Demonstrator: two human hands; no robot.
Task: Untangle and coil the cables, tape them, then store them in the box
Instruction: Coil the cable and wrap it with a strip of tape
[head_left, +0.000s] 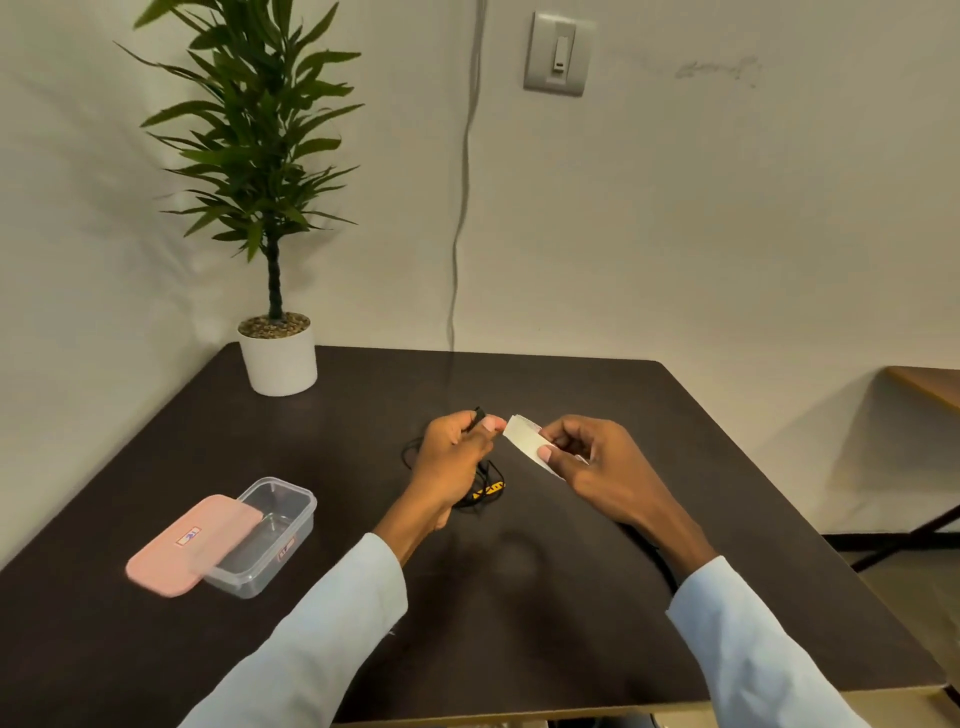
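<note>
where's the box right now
In the head view, the clear box sits on the left of the dark table, with its pink lid leaning on its near-left rim.

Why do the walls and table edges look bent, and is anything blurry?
Head view: the wide-angle lens bows the table edges; soft shadows fall behind the plant; both sleeves blur near the bottom; the black cable barely shows against the dark tabletop.

A dark table is seen, set against a pale wall. At its far left corner a potted plant is stood. Nearer than the plant and further left, a clear box is placed, with a pink lid leaned across its left rim. To the right of the box, a black cable is laid.
</note>
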